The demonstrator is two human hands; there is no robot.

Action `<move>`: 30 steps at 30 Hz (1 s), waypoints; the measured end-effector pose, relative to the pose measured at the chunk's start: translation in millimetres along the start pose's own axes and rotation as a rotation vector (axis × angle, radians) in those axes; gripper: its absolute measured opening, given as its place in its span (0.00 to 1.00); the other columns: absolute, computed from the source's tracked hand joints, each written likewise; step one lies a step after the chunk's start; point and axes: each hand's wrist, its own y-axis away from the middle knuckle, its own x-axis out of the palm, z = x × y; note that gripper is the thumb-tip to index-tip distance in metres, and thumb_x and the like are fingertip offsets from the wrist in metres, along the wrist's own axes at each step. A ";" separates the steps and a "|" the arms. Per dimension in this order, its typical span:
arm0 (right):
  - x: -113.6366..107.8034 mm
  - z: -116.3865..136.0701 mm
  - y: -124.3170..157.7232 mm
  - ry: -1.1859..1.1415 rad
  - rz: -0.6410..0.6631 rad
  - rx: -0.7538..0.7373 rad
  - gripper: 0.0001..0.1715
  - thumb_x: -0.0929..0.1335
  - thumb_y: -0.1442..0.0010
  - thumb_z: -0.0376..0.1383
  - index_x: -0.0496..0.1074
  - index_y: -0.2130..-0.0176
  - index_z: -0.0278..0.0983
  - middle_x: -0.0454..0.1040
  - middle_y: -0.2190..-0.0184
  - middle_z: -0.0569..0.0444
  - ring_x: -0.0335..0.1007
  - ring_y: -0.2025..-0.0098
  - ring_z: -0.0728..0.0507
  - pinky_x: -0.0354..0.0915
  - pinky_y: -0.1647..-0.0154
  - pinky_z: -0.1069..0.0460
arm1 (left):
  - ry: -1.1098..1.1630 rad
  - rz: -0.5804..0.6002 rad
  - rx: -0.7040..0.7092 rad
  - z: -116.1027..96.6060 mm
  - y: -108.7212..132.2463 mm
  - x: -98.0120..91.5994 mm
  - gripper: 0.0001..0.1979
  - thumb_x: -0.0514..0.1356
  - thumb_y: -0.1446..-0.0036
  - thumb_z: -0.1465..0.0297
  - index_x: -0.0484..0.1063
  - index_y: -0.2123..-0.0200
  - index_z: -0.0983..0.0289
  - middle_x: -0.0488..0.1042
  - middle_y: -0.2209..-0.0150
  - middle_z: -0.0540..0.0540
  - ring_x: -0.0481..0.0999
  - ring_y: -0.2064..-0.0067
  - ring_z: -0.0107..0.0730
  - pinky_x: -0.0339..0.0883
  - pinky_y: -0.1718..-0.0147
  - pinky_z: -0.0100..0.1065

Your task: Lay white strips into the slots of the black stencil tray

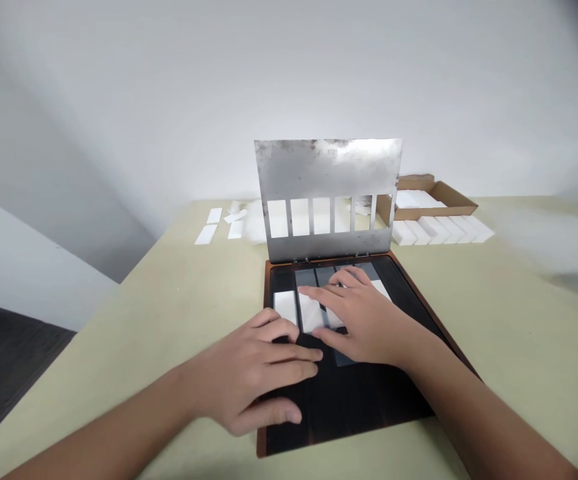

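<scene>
A black board (353, 397) with an orange-brown rim lies on the table, and a metal plate (329, 170) with a row of rectangular windows stands upright, hinged at its far edge. White rectangular pieces sit in a row on the board. My left hand (259, 370) is open over the board's left side, fingers apart, some of them by the lower end of the leftmost white piece (285, 305). My right hand (366, 317) is open with spread fingers; its index finger and thumb touch the neighbouring white piece (309, 313). The palm hides part of the row.
At the back right stands a cardboard box (451, 198) holding white pieces, with a row of white blocks (439, 230) in front. Several white strips (207, 233) lie at the back left, near a blurred whitish bundle (255, 223). A wall (219, 100) rises behind the table (179, 300).
</scene>
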 end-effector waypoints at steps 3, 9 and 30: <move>1.5 0.3 -1.5 0.006 -0.001 0.014 0.31 0.68 0.31 0.40 0.66 0.32 0.34 0.80 0.55 0.47 0.64 0.48 0.34 0.53 0.37 0.35 | -0.066 0.019 -0.059 -0.3 -0.7 3.7 0.25 0.56 0.27 0.56 0.69 0.35 0.63 0.76 0.38 0.56 0.69 0.48 0.48 0.57 0.49 0.46; -1.5 1.7 -1.3 -0.030 0.008 0.052 0.30 0.64 0.31 0.34 0.67 0.32 0.35 0.79 0.57 0.46 0.65 0.49 0.35 0.56 0.40 0.36 | -0.217 0.031 -0.151 4.1 3.8 11.2 0.27 0.54 0.26 0.53 0.65 0.31 0.58 0.69 0.32 0.53 0.65 0.45 0.48 0.54 0.47 0.45; -0.3 -1.0 1.3 -0.070 -0.004 0.030 0.38 0.70 0.40 0.34 0.66 0.33 0.35 0.79 0.53 0.48 0.64 0.50 0.35 0.54 0.37 0.36 | -0.230 -0.037 -0.298 11.3 9.3 17.2 0.21 0.58 0.28 0.57 0.70 0.35 0.49 0.64 0.35 0.59 0.63 0.44 0.51 0.55 0.48 0.46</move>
